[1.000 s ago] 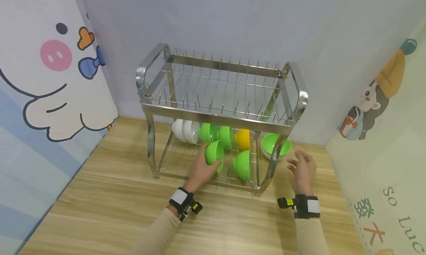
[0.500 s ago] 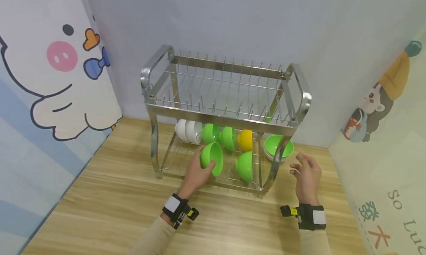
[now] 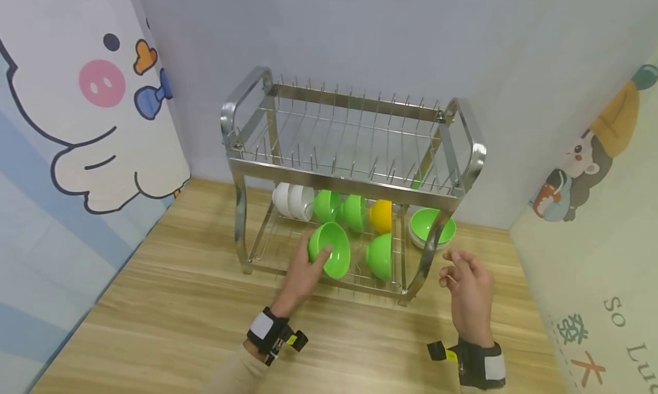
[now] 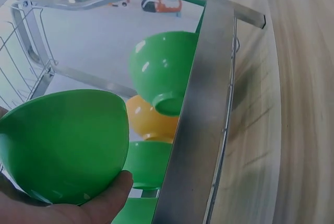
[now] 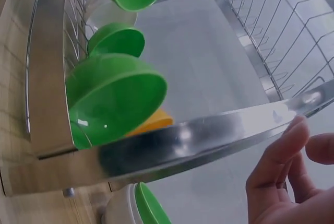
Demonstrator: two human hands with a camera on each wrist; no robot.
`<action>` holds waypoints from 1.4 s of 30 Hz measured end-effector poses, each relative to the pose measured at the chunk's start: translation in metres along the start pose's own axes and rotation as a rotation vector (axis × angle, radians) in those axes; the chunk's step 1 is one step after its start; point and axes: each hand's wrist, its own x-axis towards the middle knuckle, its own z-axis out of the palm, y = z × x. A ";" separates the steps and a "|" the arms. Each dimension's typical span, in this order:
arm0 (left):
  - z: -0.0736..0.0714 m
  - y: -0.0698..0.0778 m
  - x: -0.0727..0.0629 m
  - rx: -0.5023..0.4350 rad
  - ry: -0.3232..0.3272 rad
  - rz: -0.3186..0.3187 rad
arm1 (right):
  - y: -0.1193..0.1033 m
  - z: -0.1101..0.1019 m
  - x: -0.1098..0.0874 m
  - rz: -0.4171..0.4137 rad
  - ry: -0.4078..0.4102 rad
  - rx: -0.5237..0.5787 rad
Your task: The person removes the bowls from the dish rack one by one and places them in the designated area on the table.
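My left hand (image 3: 302, 273) grips a green bowl (image 3: 333, 251) by its side, thumb at the rim, over the front of the lower shelf. The bowl's inside tilts toward the camera; in the left wrist view the same bowl (image 4: 68, 145) fills the lower left. To its right another green bowl (image 3: 379, 257) stands on edge in the rack (image 3: 344, 180). Behind are two white bowls (image 3: 300, 202), two green bowls (image 3: 353, 212) and a yellow bowl (image 3: 381, 216). My right hand (image 3: 470, 297) holds nothing, its fingers loosely bent, just outside the rack's right leg.
Past the rack's right leg, a green bowl (image 3: 432, 224) sits nested on white ones on the wooden table (image 3: 180, 302). The rack's upper tier (image 3: 354, 131) has upright wire prongs and overhangs the lower shelf. Walls stand behind and at both sides.
The bowl in my left hand has turned so its inside faces the camera more, and it has come slightly down. My right hand has moved a little lower. The view has shifted slightly.
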 end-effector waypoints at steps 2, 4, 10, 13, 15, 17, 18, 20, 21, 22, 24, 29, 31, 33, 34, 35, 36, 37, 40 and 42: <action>0.000 0.001 -0.004 -0.006 -0.004 -0.005 | 0.001 0.002 -0.009 -0.005 -0.017 0.003; 0.001 0.001 -0.008 -0.010 -0.013 -0.018 | 0.002 0.004 -0.018 -0.010 -0.038 0.004; 0.001 0.003 -0.023 -0.044 -0.073 -0.064 | 0.011 0.012 -0.038 -0.005 -0.115 -0.109; 0.001 0.003 -0.028 -0.066 -0.093 -0.063 | 0.018 0.016 -0.042 0.002 -0.141 -0.170; 0.002 0.003 -0.030 -0.088 -0.096 -0.060 | 0.025 0.018 -0.045 0.004 -0.160 -0.198; 0.002 0.002 -0.032 -0.112 -0.095 -0.061 | 0.032 0.021 -0.048 0.005 -0.187 -0.218; 0.002 0.002 -0.034 -0.123 -0.097 -0.063 | 0.035 0.022 -0.050 0.004 -0.201 -0.229; 0.003 0.001 -0.036 -0.147 -0.106 -0.072 | 0.041 0.025 -0.054 0.008 -0.227 -0.262; 0.003 0.001 -0.038 -0.156 -0.112 -0.076 | 0.044 0.027 -0.056 0.012 -0.236 -0.280; 0.003 0.001 -0.039 -0.157 -0.116 -0.086 | 0.047 0.028 -0.057 0.016 -0.244 -0.294; 0.004 -0.001 -0.041 -0.162 -0.130 -0.099 | 0.051 0.031 -0.060 0.033 -0.255 -0.321; 0.007 -0.002 -0.049 -0.171 -0.168 -0.126 | 0.061 0.038 -0.067 0.076 -0.306 -0.338; 0.009 -0.003 -0.052 -0.172 -0.194 -0.144 | 0.065 0.041 -0.070 0.093 -0.318 -0.327; 0.011 -0.004 -0.055 -0.177 -0.222 -0.166 | 0.070 0.043 -0.073 0.107 -0.322 -0.317; 0.012 -0.004 -0.057 -0.180 -0.232 -0.178 | 0.072 0.044 -0.074 0.114 -0.322 -0.313; 0.013 -0.004 -0.058 -0.187 -0.242 -0.190 | 0.074 0.045 -0.076 0.120 -0.321 -0.312; 0.014 -0.004 -0.060 -0.193 -0.254 -0.200 | 0.075 0.046 -0.077 0.127 -0.321 -0.309; 0.014 -0.005 -0.062 -0.202 -0.263 -0.210 | 0.077 0.046 -0.078 0.135 -0.320 -0.310; 0.014 -0.005 -0.066 -0.245 -0.287 -0.234 | 0.081 0.047 -0.081 0.151 -0.313 -0.303; 0.014 -0.006 -0.068 -0.268 -0.301 -0.247 | 0.084 0.047 -0.083 0.162 -0.302 -0.297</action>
